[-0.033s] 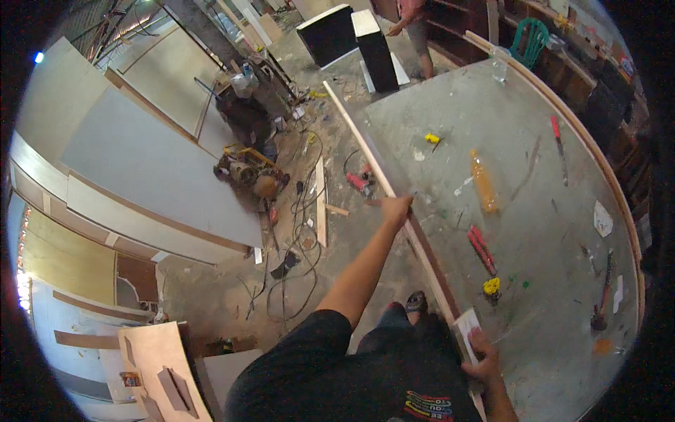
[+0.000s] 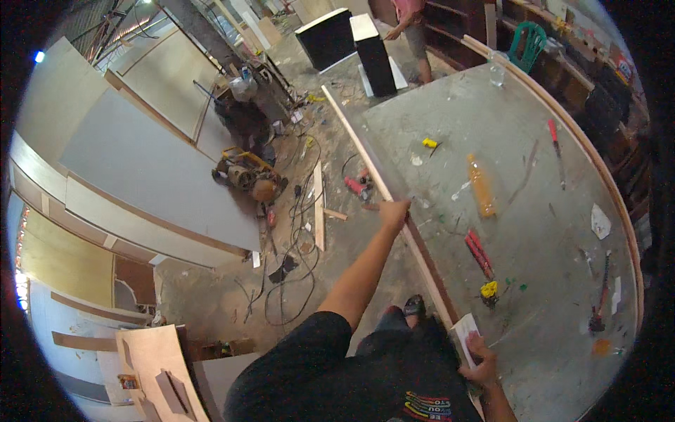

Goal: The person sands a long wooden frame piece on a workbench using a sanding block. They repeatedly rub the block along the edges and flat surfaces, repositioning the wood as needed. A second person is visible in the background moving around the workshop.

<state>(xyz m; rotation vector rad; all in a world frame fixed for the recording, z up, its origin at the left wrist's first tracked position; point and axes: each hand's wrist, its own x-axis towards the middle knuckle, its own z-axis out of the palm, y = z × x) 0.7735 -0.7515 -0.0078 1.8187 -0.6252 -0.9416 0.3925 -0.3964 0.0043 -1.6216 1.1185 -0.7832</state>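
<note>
A long, narrow wooden strip (image 2: 358, 144) runs along the left edge of the grey-green worktable (image 2: 534, 281), from beside my body to past the table's far corner. Partway along it, my left hand (image 2: 395, 213) is closed round the strip, its arm stretched forward. Nearer my body, my right hand (image 2: 480, 360) grips a pale, flat rectangular block (image 2: 464, 329) that lies against the strip; its exact kind is unclear. The fingers rest on the block's top and side. My body hides the strip's near end.
On the table lie an orange-filled bottle (image 2: 481, 186), red-handled pliers-like tool (image 2: 479, 253), yellow items (image 2: 489, 289) and a red-handled tool (image 2: 555, 144). Cables (image 2: 285, 302), a red power tool (image 2: 356, 187) and wood offcuts (image 2: 319, 211) litter the floor. Another person (image 2: 415, 32) stands beyond.
</note>
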